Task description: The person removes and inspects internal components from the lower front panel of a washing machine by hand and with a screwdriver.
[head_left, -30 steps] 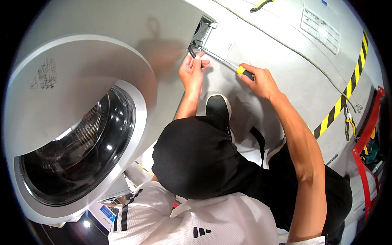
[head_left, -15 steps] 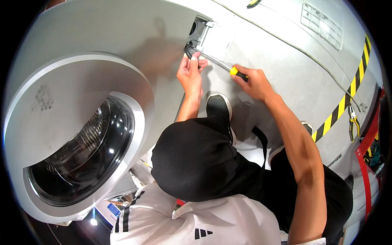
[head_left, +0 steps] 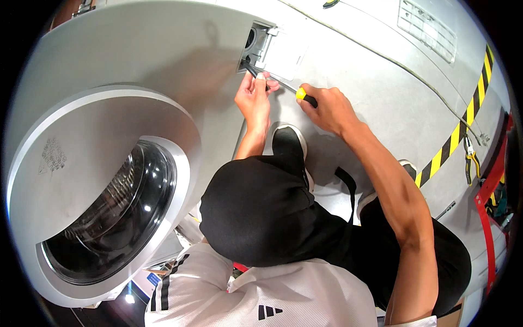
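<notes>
A small open service hatch (head_left: 251, 39) in the grey washing machine (head_left: 81, 49) has its pale flap (head_left: 287, 54) hinged out on the right. My left hand (head_left: 253, 98) pinches a short black hose (head_left: 250, 69) at the lower part of that hatch. My right hand (head_left: 329, 109) grips a yellow-and-black screwdriver (head_left: 304, 98), its metal shaft angled up-left toward the hose and hatch. Fingers and hose hide the screwdriver's tip.
The machine's round door (head_left: 109, 212) is at left. My black-clad legs and shoes (head_left: 286, 141) are below my hands. On the right lie a cable (head_left: 381, 57), pliers (head_left: 469, 161), hazard tape (head_left: 451, 144), a red strip (head_left: 482, 218) and a pale grid panel (head_left: 427, 30).
My hands, screwdriver and hatch appear farther left in the picture, with the view slightly shifted. Both hands keep their holds, and the shaft still points into the hatch area.
</notes>
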Available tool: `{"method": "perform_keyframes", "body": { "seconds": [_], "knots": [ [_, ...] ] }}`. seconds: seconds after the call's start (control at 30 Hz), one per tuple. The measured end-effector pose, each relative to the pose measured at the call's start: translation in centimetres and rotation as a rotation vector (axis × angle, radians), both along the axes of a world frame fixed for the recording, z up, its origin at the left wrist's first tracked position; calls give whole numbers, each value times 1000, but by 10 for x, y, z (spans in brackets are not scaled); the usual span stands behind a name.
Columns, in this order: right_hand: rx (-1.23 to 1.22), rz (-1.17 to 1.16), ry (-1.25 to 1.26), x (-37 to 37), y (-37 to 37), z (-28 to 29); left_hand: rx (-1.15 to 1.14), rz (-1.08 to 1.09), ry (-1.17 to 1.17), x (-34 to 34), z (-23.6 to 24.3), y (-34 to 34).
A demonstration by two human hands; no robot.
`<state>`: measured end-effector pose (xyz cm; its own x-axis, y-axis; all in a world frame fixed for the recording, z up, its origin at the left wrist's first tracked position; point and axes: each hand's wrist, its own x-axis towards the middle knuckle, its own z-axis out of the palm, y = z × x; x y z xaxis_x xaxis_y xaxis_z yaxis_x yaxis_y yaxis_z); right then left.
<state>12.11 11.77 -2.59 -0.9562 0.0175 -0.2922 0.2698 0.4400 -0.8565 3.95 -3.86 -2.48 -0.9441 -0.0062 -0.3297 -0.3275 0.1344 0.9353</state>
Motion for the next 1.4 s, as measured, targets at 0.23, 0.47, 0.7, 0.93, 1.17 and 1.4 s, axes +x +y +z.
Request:
{"method": "perform_keyframes", "body": {
  "seconds": [0.23,0.47,0.7,0.93,1.17,1.4],
  "knots": [
    [218,29,-17,-4,-4,16,84,54,66,0,2,1],
    [-107,-29,-94,-7,-5,11,156,94,66,-1,1,3],
    [258,52,-43,-5,-5,21,149,121,38,0,-3,4],
    [120,39,54,9,28,-11,187,156,16,1,3,3],
    [510,-38,-35,20,99,-17,289,199,-29,2,7,5],
    [734,102,174,21,141,-42,472,242,-101,4,10,2]
  ]
}}
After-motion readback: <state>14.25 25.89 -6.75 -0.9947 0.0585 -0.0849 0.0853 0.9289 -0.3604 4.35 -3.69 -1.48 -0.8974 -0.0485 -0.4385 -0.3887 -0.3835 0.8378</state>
